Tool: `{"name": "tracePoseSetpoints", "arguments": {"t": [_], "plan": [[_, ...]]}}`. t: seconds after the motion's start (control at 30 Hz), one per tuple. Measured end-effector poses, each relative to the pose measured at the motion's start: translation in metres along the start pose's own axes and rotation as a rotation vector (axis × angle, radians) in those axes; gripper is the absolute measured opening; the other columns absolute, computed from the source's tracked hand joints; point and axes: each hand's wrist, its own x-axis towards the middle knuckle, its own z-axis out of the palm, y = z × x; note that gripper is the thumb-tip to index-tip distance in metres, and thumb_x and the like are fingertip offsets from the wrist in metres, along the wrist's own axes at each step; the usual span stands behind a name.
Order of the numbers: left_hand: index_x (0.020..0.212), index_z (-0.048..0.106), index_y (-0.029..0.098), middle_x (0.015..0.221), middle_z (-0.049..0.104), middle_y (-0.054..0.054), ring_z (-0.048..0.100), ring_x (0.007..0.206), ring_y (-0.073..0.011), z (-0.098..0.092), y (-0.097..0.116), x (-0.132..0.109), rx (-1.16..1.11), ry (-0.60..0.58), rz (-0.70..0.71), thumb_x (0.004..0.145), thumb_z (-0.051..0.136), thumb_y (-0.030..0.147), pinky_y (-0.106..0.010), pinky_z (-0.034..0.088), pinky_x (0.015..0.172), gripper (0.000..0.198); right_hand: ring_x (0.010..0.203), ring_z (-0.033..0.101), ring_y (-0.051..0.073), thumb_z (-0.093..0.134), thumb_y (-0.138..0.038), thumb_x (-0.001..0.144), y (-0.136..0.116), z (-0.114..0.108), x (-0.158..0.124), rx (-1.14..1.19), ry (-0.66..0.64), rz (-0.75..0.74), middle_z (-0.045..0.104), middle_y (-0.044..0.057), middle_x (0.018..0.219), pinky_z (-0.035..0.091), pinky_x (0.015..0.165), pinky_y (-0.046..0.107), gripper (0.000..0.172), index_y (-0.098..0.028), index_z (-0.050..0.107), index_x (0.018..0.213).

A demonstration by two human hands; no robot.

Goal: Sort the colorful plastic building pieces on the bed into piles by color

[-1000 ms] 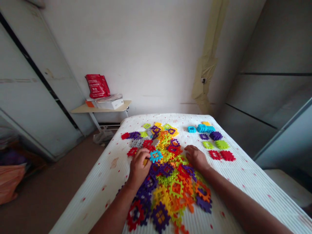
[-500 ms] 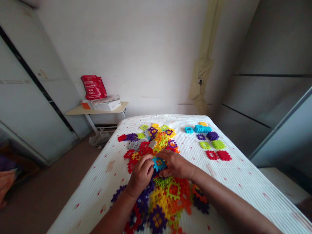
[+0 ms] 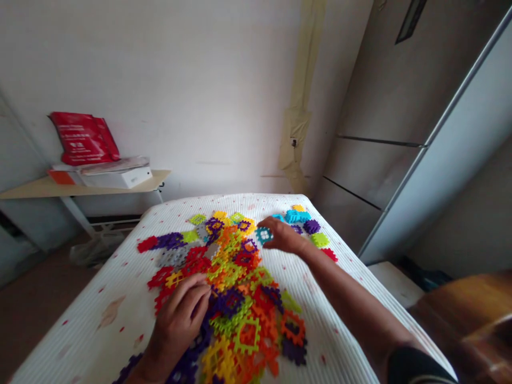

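My right hand [image 3: 283, 234] pinches a blue toothed plastic building piece [image 3: 264, 235] with a patterned centre, held to the right of the big pile. Its arm stretches across the right part of the bed-like surface. My left hand [image 3: 182, 306] rests at the left side of the pile [image 3: 228, 272], fingers curled together; whatever they may hold is hidden. The pile mixes yellow, orange, red, purple, green and grey interlocking pieces. Beyond my right hand stand sorted stacks: blue pieces [image 3: 296, 216], purple pieces [image 3: 311, 226], green pieces [image 3: 320, 239] and red pieces [image 3: 330, 254], partly behind my hand and forearm.
A white ribbed sheet with red spots [image 3: 108, 277] covers the work surface. At the back left, a small table [image 3: 32, 188] bears a white box [image 3: 128, 178] and a red bag [image 3: 82, 140]. Grey cabinet doors [image 3: 360, 154] rise on the right.
My right hand has moved away from the pile to the right, carrying the blue piece. My left hand stays by the pile, no longer touching that piece. The view has turned right.
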Motion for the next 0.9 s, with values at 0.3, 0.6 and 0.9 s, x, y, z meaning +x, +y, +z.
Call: {"name": "tracePoseSetpoints", "arguments": {"t": [0.3,0.6,0.9], "plan": [[0.089,0.063,0.025,0.094,0.067,-0.004,0.065,0.086,-0.0179,0.000,-0.007,-0.004,0.010,-0.016,-0.044,0.080,0.053,0.014,-0.030,0.053,0.080,0.017,0.099,0.058,0.026,0.073,-0.035,0.064,0.152,-0.048,0.026,-0.455,-0.228,0.445,0.063,0.010,0.111,0.045,0.074,0.030,0.060,-0.019,0.054,0.119],[0.088,0.062,0.024,0.096,0.065,-0.005,0.064,0.086,-0.0177,0.003,-0.009,-0.007,0.018,-0.058,-0.055,0.083,0.051,0.017,-0.031,0.051,0.081,0.014,0.101,0.059,0.026,0.075,-0.035,0.061,0.175,-0.027,0.044,-0.470,-0.381,0.445,0.064,0.008,0.112,0.044,0.075,0.030,0.065,-0.023,0.054,0.121],[0.087,0.063,0.021,0.096,0.065,-0.005,0.064,0.086,-0.0162,0.004,-0.009,-0.007,0.013,-0.058,-0.040,0.081,0.054,0.014,-0.027,0.050,0.084,0.013,0.100,0.059,0.028,0.076,-0.031,0.058,0.170,-0.026,0.045,-0.465,-0.395,0.447,0.063,0.010,0.114,0.046,0.075,0.031,0.070,-0.020,0.053,0.124]]}}
